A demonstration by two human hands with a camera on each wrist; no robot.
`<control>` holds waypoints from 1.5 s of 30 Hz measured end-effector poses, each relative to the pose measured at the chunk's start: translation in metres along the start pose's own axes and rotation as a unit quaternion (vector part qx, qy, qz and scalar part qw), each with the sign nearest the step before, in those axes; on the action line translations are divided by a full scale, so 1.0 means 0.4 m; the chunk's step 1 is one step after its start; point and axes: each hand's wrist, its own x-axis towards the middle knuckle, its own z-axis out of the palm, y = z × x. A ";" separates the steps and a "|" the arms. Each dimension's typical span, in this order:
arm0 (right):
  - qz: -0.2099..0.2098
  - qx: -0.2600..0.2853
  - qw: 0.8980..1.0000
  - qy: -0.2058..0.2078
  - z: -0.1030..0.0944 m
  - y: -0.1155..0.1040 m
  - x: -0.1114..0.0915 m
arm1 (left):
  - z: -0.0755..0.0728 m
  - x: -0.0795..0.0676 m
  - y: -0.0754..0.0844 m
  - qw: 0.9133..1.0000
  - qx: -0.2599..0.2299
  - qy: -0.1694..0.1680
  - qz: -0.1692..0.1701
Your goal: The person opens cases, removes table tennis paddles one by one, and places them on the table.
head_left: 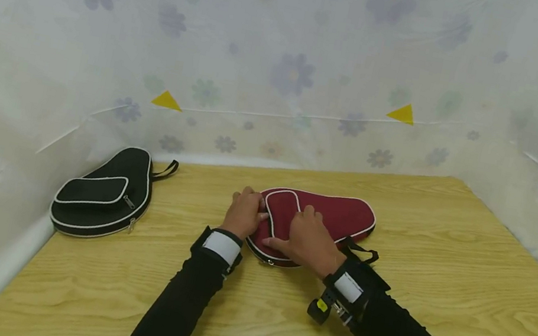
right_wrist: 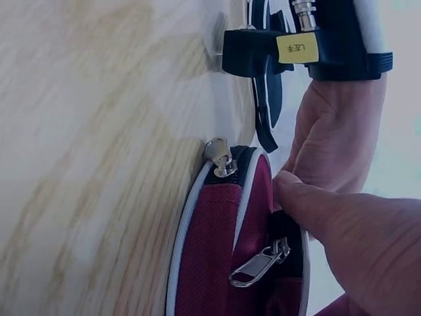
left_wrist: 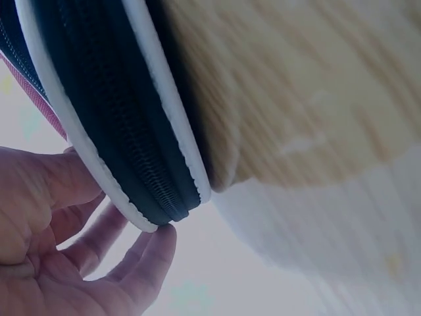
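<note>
A red paddle-shaped zip case (head_left: pixel 334 208) with white piping and a front pocket (head_left: pixel 281 209) lies on the table, its wide end to the left. At that wide end, my left hand (head_left: pixel 242 214) grips the rim, fingertips against the zipped edge (left_wrist: pixel 125 112) in the left wrist view. My right hand (head_left: pixel 313 239) holds the case over the pocket, thumb stretched toward the left hand and fingers bent across the pocket. A metal zipper pull (right_wrist: pixel 255 268) hangs free beside the right thumb (right_wrist: pixel 309 204). Another pull (right_wrist: pixel 219 157) sits on the case's outer zip.
On the left of the wood-grain table (head_left: pixel 441 294) lies a black case (head_left: pixel 113 164) of the same shape, with a pocket and a wrist loop (head_left: pixel 168 169). Behind and at the sides hangs a white flowered sheet (head_left: pixel 269 42). The red case's black strap (head_left: pixel 364 254) lies beside my right wrist.
</note>
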 end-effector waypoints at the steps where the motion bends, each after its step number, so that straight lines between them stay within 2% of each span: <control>1: -0.002 -0.002 1.000 0.005 0.000 -0.002 -0.001 | 0.000 0.001 -0.001 1.000 0.000 0.000 0.002; 6: 0.004 0.003 1.000 0.024 0.003 -0.010 -0.003 | -0.001 0.003 -0.003 1.000 -0.001 -0.003 0.012; 12: 0.038 0.011 0.999 0.034 0.008 -0.024 -0.003 | -0.004 0.007 -0.007 0.999 0.014 -0.018 0.033; 19: 0.059 0.004 0.997 0.052 0.018 -0.043 0.001 | -0.013 0.011 -0.019 0.997 0.008 -0.051 0.062; 22: 0.060 -0.008 0.996 0.072 0.024 -0.048 0.003 | -0.021 0.010 -0.024 0.994 0.007 -0.075 0.078; 27: 0.056 -0.024 0.993 0.105 0.031 -0.050 0.004 | -0.037 0.004 -0.027 0.983 0.027 -0.153 0.092; 29: 0.054 -0.032 0.992 0.107 0.031 -0.050 0.004 | -0.043 -0.003 -0.026 0.981 0.032 -0.167 0.095; 32: 0.060 -0.026 0.994 0.090 0.025 -0.048 0.007 | -0.054 -0.027 -0.025 0.985 0.022 -0.149 0.084; 36: 0.088 0.017 0.996 0.021 0.004 -0.037 0.023 | -0.080 -0.080 -0.024 0.992 -0.003 -0.119 0.043; 38: 0.111 0.052 0.992 -0.014 -0.007 -0.032 0.032 | -0.099 -0.108 -0.023 0.991 -0.011 -0.133 0.032; 40: 0.132 0.073 0.988 -0.038 -0.008 -0.027 0.040 | -0.106 -0.129 -0.024 0.985 0.004 -0.170 0.032; 42: 0.147 0.083 0.984 -0.047 -0.003 -0.026 0.045 | -0.106 -0.147 -0.021 0.978 0.038 -0.202 0.028; 45: 0.168 0.071 0.982 -0.050 0.010 -0.030 0.053 | -0.086 -0.164 -0.015 0.974 0.087 -0.209 0.028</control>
